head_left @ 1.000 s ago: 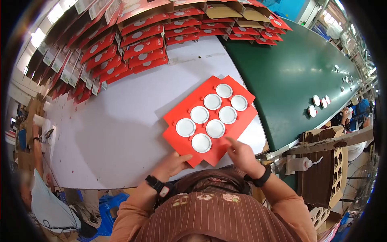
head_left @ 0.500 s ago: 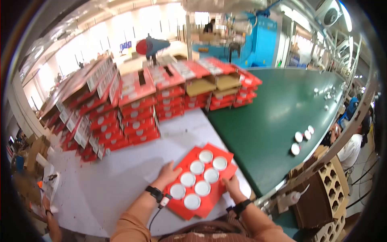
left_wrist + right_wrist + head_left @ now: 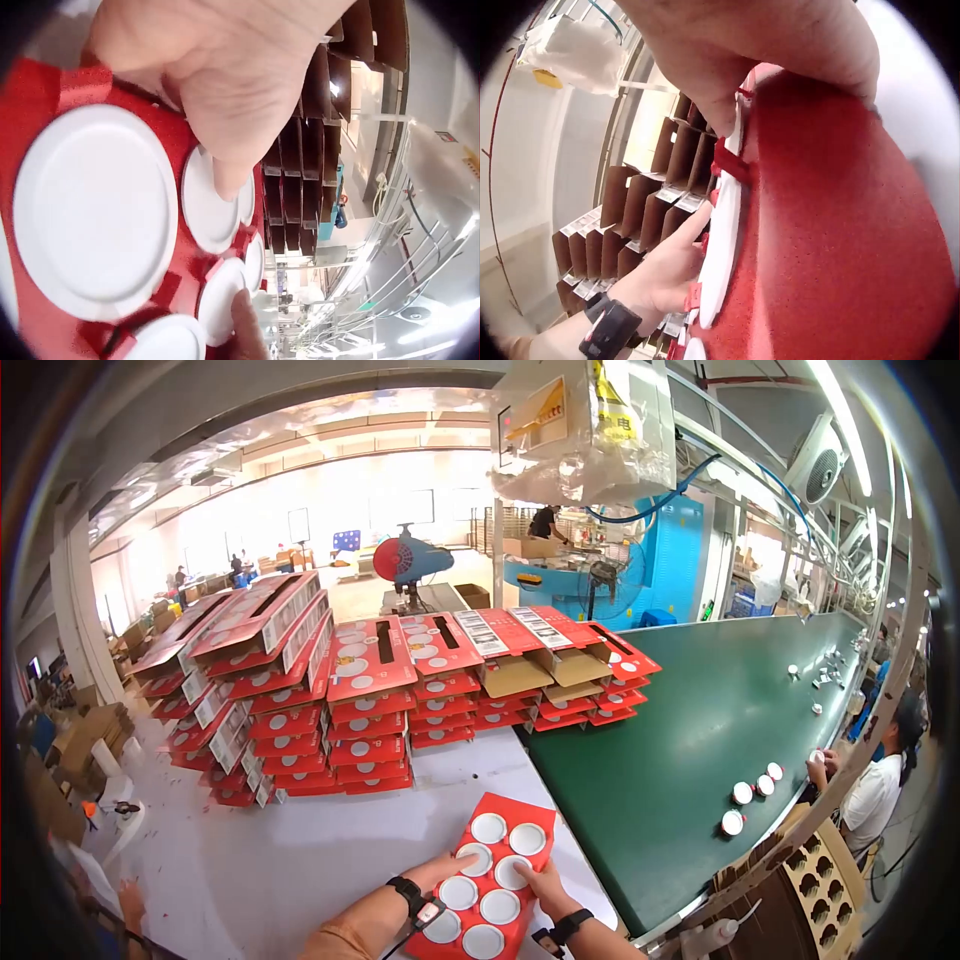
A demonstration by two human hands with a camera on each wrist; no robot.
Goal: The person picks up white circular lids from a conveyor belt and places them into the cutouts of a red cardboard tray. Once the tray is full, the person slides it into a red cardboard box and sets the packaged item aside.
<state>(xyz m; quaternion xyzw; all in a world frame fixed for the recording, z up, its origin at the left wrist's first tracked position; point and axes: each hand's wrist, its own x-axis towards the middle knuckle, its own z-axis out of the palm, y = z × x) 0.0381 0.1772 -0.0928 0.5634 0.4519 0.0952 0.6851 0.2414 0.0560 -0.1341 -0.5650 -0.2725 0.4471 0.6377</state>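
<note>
A red card sheet (image 3: 537, 822) carries several round white dishes (image 3: 499, 906) set in two rows, with small red tabs showing beside them. My left hand (image 3: 437, 871) grips the sheet at its left side, the thumb lying over one dish, as the left wrist view shows. At the opposite side my right hand (image 3: 545, 887) holds the sheet, with its thumb (image 3: 721, 120) on the rim of a dish. The fingers under the card are hidden.
Stacked red printed cartons (image 3: 370, 660) with open ends stand at the back of the white table (image 3: 330, 860). To the right runs a green conveyor belt (image 3: 640, 760) with loose white dishes (image 3: 741, 793). Brown partitioned boxes (image 3: 820, 880) and a seated person (image 3: 875, 790) are beyond it.
The head view has tilted up. My left hand has moved from the near corner up the sheet's left side. My right hand, earlier pointing over the sheet, now holds its right side. The sheet has turned.
</note>
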